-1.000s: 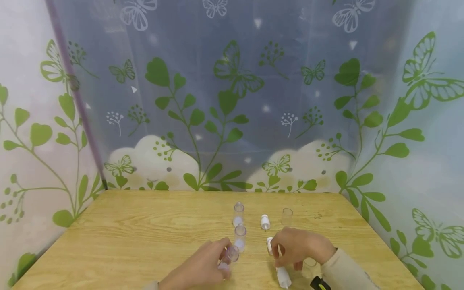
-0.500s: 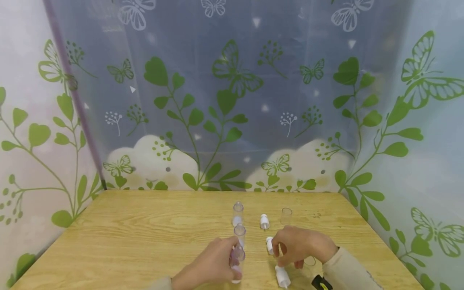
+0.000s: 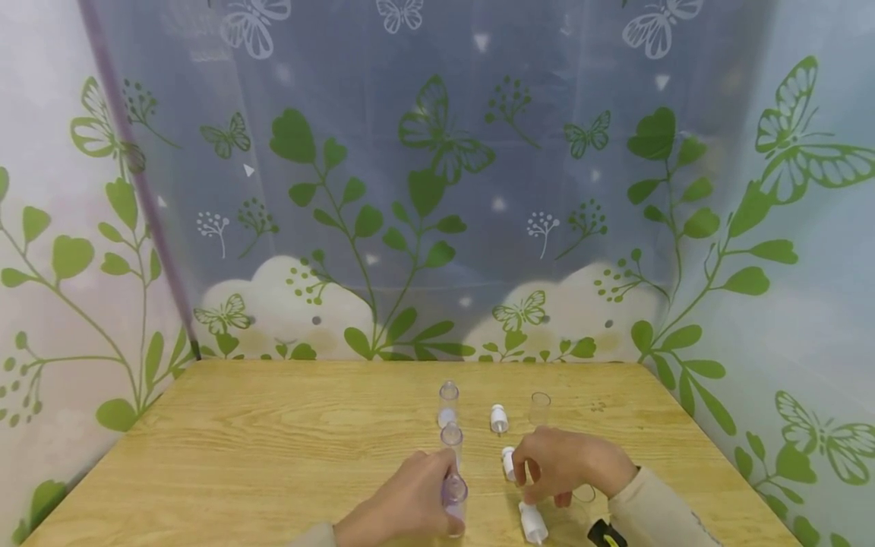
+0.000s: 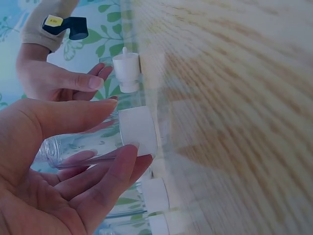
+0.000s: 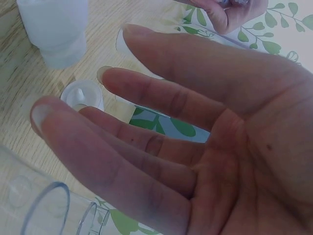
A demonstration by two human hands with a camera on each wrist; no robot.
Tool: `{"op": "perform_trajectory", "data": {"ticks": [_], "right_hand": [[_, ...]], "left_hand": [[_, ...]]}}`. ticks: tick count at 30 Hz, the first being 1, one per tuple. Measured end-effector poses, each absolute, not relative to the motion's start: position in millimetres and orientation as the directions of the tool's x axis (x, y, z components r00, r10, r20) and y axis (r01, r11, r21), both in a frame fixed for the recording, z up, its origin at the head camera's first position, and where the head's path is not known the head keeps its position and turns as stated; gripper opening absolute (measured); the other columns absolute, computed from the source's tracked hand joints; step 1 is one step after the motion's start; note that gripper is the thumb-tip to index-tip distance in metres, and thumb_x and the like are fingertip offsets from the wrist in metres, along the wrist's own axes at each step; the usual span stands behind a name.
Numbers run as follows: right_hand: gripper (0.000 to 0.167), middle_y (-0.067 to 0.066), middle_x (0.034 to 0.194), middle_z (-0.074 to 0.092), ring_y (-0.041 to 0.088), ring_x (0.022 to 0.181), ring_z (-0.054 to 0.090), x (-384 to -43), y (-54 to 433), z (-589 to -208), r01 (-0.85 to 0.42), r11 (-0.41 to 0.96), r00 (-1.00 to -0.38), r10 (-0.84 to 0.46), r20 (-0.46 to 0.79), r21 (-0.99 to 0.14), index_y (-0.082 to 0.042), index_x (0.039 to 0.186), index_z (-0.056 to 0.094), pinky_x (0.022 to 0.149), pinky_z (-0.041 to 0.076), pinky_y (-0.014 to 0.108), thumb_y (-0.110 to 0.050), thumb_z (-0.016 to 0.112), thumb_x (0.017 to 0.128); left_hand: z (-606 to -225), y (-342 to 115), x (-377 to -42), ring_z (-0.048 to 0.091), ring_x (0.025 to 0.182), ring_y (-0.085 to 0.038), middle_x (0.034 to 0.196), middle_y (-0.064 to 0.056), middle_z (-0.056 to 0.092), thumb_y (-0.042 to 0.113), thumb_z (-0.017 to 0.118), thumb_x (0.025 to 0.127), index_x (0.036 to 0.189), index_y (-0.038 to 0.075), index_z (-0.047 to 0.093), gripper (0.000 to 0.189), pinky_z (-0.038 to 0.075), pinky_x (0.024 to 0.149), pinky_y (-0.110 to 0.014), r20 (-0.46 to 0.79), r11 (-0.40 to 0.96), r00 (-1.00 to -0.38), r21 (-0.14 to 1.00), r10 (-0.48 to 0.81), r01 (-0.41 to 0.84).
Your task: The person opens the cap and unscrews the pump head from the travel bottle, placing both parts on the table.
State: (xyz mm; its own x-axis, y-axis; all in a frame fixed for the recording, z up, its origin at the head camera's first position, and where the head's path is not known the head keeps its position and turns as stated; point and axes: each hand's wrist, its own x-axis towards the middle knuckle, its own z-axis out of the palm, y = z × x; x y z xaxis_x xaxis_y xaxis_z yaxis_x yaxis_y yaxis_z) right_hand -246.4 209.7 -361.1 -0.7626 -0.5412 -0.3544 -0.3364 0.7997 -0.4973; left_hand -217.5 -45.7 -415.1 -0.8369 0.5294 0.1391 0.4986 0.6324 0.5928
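My left hand (image 3: 417, 494) grips a clear bottle (image 3: 454, 497) with a white bottom part (image 4: 138, 131), thumb on one side and fingers on the other. It stands upright at the tabletop; whether it touches the wood I cannot tell. Two similar bottles, a nearer one (image 3: 451, 439) and a farther one (image 3: 448, 403), stand behind it in a line. My right hand (image 3: 570, 465) hovers with relaxed, slightly bent fingers and nothing between them. Close below it is a white nozzle-tipped piece (image 3: 532, 523). Another white piece (image 3: 509, 463) is beside the fingertips, and a third (image 3: 499, 418) stands farther back.
Behind the right hand stands a clear open cylinder (image 3: 540, 409). Another clear cylinder (image 3: 584, 494) is partly hidden by the right wrist. A patterned curtain (image 3: 437, 228) rises at the wooden table's (image 3: 287, 425) far edge, with similar sheets at both sides.
My left hand has moved right with the clear bottle, which went from tilted to upright in line with the other two. The right hand has stayed almost still.
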Motion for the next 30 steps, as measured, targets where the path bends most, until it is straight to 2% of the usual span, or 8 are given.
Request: {"op": "perform_trajectory", "data": {"ticks": [9, 17, 22, 26, 30], "right_hand": [[0.009, 0.001, 0.081, 0.063, 0.025, 0.053, 0.069, -246.6, 210.1, -359.6, -0.348, 0.794, -0.758, -0.551, -0.348, -0.499, -0.012, 0.096, 0.073, 0.050, 0.055, 0.027, -0.008, 0.077, 0.089], [0.011, 0.001, 0.086, 0.063, 0.025, 0.054, 0.070, -248.5, 211.1, -356.1, -0.374, 0.785, -0.757, -0.566, -0.326, -0.494, -0.013, 0.101, 0.073, 0.057, 0.056, 0.026, -0.011, 0.076, 0.091], [0.007, -0.003, 0.084, 0.065, 0.015, 0.051, 0.065, -251.7, 213.8, -355.0, -0.469, 0.742, -0.740, -0.626, -0.245, -0.478, -0.012, 0.102, 0.073, 0.062, 0.054, 0.023, -0.015, 0.072, 0.096], [0.008, -0.005, 0.090, 0.070, 0.004, 0.066, 0.064, -256.2, 220.2, -353.4, -0.605, 0.682, -0.712, -0.694, -0.103, -0.411, -0.012, 0.103, 0.074, 0.067, 0.054, 0.022, -0.016, 0.069, 0.099], [0.012, 0.001, 0.104, 0.074, 0.007, 0.084, 0.068, -258.0, 232.3, -347.9, -0.663, 0.668, -0.716, -0.697, 0.026, -0.338, -0.013, 0.109, 0.073, 0.072, 0.056, 0.025, -0.017, 0.067, 0.100]], "left_hand": [[-417.1, -45.0, -217.1, 0.050, 0.071, -0.002, 0.079, 0.012, 0.059, 0.014, 0.093, 0.063, 0.089, 0.017, 0.057, 0.044, 0.045, 0.061, -0.019, 0.108, 0.639, -0.844, 0.604, 0.526, 0.476], [-420.7, -45.7, -215.5, 0.058, 0.069, 0.004, 0.083, 0.007, 0.070, 0.013, 0.093, 0.070, 0.092, 0.015, 0.058, 0.042, 0.051, 0.062, -0.013, 0.095, 0.592, -0.825, 0.651, 0.558, 0.475], [-419.9, -51.7, -215.0, 0.059, 0.070, 0.001, 0.086, 0.005, 0.070, 0.018, 0.096, 0.069, 0.105, 0.015, 0.060, 0.051, 0.052, 0.063, -0.016, 0.090, 0.582, -0.817, 0.658, 0.569, 0.478], [-411.9, -63.4, -216.2, 0.064, 0.079, -0.006, 0.094, 0.000, 0.072, 0.023, 0.097, 0.067, 0.120, 0.013, 0.062, 0.063, 0.053, 0.068, -0.019, 0.075, 0.608, -0.822, 0.636, 0.565, 0.475], [-395.8, -80.9, -217.8, 0.069, 0.086, -0.019, 0.100, -0.006, 0.075, 0.020, 0.095, 0.069, 0.125, 0.011, 0.063, 0.065, 0.057, 0.071, -0.029, 0.116, 0.664, -0.830, 0.543, 0.546, 0.513]]}}
